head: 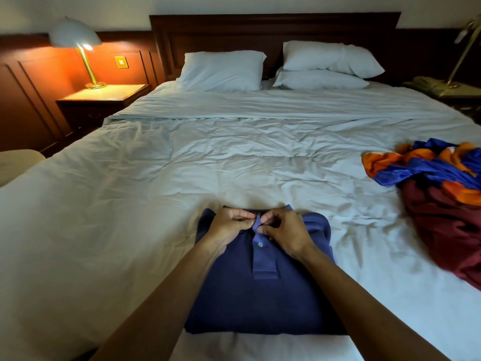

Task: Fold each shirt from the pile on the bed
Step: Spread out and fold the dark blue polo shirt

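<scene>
carefully now: both hands, left hand (229, 225) and right hand (283, 230), pinch the navy polo (260, 303) placket between them; align the collar edges squarely before letting go.

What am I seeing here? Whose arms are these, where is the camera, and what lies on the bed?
There is no machine: a person wears one camera on the head, looking forward and down, so you see their own arms. On the bed lies a navy polo shirt, folded into a rectangle. The left hand and right hand both pinch its button strip near the collar. To the right lies the pile of unfolded shirts, orange-blue and dark red. Behind are white pillows and a lit lamp.
</scene>
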